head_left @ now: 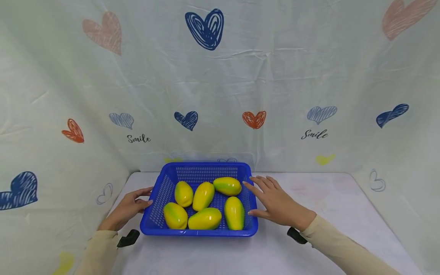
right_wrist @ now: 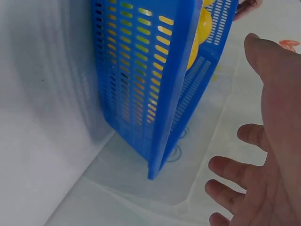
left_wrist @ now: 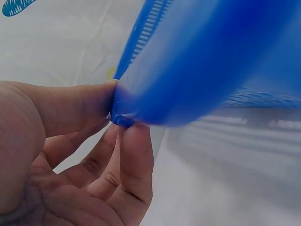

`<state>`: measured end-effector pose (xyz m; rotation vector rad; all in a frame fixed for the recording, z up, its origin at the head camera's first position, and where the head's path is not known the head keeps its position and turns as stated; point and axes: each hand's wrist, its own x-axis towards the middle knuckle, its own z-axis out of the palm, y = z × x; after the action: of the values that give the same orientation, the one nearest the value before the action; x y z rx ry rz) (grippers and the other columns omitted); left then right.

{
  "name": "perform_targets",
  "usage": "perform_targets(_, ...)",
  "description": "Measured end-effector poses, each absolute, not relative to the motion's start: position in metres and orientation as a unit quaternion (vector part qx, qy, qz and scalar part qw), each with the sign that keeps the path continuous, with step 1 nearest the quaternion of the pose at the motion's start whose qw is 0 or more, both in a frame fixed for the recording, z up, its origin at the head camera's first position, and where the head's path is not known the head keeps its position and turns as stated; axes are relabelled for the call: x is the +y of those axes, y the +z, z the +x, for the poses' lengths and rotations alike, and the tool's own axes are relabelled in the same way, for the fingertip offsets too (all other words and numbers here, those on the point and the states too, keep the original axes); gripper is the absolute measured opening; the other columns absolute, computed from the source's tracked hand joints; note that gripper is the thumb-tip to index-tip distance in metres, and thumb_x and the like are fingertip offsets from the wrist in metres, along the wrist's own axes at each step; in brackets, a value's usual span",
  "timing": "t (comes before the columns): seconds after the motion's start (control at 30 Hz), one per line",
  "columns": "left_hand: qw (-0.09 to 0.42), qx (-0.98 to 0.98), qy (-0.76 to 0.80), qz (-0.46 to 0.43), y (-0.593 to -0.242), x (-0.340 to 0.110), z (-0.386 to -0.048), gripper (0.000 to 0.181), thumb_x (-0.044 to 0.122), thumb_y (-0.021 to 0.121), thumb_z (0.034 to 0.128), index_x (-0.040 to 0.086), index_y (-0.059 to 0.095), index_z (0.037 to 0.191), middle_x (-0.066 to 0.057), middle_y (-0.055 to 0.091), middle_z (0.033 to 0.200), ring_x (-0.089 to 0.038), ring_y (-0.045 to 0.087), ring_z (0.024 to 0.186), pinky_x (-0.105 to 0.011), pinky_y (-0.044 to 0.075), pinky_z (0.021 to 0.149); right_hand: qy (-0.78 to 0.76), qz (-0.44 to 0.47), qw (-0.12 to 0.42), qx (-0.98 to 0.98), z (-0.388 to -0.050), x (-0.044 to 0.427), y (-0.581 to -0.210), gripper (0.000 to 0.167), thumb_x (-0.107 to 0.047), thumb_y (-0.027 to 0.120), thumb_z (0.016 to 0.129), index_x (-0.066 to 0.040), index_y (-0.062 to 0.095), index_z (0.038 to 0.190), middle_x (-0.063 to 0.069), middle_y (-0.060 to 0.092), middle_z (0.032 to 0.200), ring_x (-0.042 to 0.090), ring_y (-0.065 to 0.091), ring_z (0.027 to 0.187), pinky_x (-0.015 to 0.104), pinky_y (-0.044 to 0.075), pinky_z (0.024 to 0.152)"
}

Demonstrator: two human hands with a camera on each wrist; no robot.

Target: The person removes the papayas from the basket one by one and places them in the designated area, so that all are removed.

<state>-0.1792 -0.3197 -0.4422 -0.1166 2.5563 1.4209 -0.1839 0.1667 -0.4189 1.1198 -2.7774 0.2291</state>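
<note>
A blue plastic basket (head_left: 199, 232) with slotted walls stands on the table and holds several glossy yellow-green mangoes (head_left: 203, 196). At its left side my left hand (head_left: 128, 207) pinches the rim; in the left wrist view the thumb lies on one face of the blue rim (left_wrist: 141, 106) and fingertips on the other. My right hand (head_left: 280, 202) is spread beside the right rim, fingers apart. In the right wrist view a gap shows between the right hand (right_wrist: 263, 174) and the basket wall (right_wrist: 136, 80), and nothing is in its grasp.
The white table (head_left: 309, 236) carries the basket near its back edge. A pale curtain (head_left: 220, 84) printed with hearts and "Smile" closes off the back and sides. Dark straps with small devices (head_left: 128, 238) sit at both wrists.
</note>
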Motion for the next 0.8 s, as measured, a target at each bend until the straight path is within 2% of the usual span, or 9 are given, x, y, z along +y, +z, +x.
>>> perform_targets(0.23, 0.107, 0.865, 0.488, -0.04, -0.443, -0.32, -0.18, 0.061, 0.008, 0.063, 0.106, -0.009, 0.037, 0.158, -0.035, 0.047, 0.146, -0.022, 0.067, 0.094, -0.029, 0.06, 0.085, 0.043, 0.41, 0.074, -0.908, -0.191, 0.151, -0.417, 0.086, -0.053, 0.078, 0.092, -0.007, 0.047, 0.158, 0.022, 0.049, 0.157, 0.043, 0.046, 0.144, 0.065, 0.031, 0.121)
perform_targets(0.8, 0.117, 0.851, 0.509, -0.046, -0.444, -0.321, -0.179, 0.063, 0.007, 0.062, 0.1059, -0.009, 0.034, 0.16, -0.036, 0.044, 0.148, -0.021, 0.064, 0.092, -0.027, 0.059, 0.081, -0.002, 0.449, 0.024, -0.893, -0.193, 0.121, -0.416, 0.081, -0.055, 0.076, 0.094, -0.008, 0.052, 0.155, 0.018, 0.054, 0.151, 0.038, 0.049, 0.141, 0.058, 0.033, 0.122)
